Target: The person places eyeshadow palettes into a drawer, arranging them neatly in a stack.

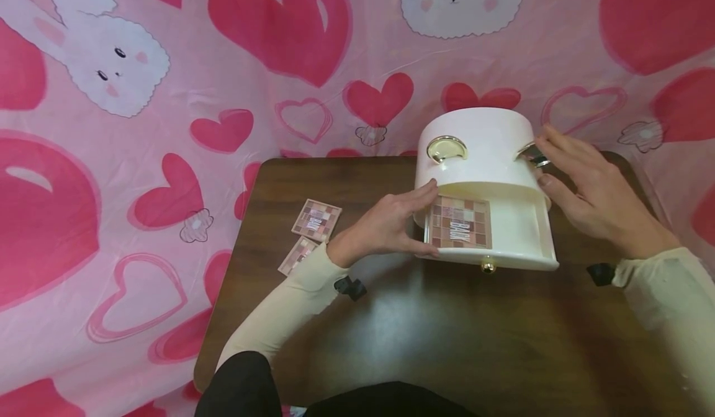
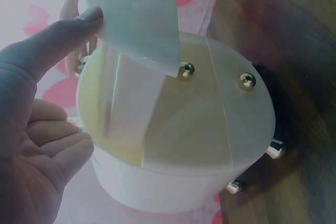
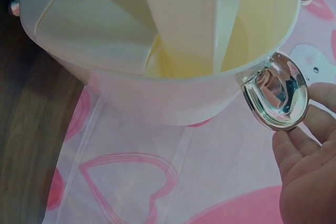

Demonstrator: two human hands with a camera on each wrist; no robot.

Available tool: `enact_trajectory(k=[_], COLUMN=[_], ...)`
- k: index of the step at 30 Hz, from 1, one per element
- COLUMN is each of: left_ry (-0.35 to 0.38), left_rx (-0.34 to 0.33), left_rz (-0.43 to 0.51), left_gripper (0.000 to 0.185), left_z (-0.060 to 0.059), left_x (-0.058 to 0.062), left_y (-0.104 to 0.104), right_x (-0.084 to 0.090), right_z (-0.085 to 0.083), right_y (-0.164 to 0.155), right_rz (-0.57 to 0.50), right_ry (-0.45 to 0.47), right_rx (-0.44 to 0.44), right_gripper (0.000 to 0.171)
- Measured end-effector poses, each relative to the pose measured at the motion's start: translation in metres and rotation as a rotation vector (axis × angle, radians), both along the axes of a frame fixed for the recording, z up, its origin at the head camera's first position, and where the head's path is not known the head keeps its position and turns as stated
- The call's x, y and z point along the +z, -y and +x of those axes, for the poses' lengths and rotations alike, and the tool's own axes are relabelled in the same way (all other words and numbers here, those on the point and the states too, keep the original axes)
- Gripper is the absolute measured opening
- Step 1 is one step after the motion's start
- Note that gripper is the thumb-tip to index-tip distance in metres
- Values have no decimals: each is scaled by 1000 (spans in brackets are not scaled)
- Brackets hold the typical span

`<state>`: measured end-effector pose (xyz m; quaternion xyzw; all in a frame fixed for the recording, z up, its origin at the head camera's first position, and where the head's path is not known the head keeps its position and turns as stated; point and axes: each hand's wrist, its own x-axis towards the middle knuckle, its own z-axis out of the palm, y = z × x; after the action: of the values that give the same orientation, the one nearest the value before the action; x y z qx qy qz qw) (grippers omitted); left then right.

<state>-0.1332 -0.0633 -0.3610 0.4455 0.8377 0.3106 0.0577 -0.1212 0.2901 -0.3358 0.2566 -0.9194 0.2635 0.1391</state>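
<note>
The cream cosmetic organiser (image 1: 483, 156) stands far right on the surface (image 1: 447, 342), its drawer (image 1: 503, 252) open with an eyeshadow palette (image 1: 461, 222) inside. Left hand (image 1: 391, 224) rests straight fingers on the drawer's left edge; right hand (image 1: 592, 187) touches the side handle (image 3: 275, 98), fingers relaxed, mirrored only in the right wrist view. Two palettes (image 1: 316, 220) lie left

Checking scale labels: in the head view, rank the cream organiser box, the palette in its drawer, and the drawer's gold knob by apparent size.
1. Round cream plastic organiser box
2. Pink checkered eyeshadow palette in the open drawer
3. Small gold drawer knob

Setting: home vanity corner, by my reckoning. Evidence: my dark wooden table (image 1: 447, 342); pink heart-and-bunny cloth backdrop (image 1: 167, 94); cream cosmetics organizer (image 1: 480, 150); eyeshadow palettes (image 1: 316, 220).
</note>
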Motion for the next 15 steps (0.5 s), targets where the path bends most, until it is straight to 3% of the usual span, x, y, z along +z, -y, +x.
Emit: enact_trajectory(k=[8,15], left_ry=[-4,-56], left_rx=[8,40], left_rz=[0,150], left_gripper=[104,97], left_z=[4,8], left_x=[1,-5], left_y=[1,12], right_x=[0,2], right_z=[-1,2], right_y=[0,-1], right_rz=[-20,-6], right_ry=[-8,-3], right_rx=[9,2], right_gripper=[57,58])
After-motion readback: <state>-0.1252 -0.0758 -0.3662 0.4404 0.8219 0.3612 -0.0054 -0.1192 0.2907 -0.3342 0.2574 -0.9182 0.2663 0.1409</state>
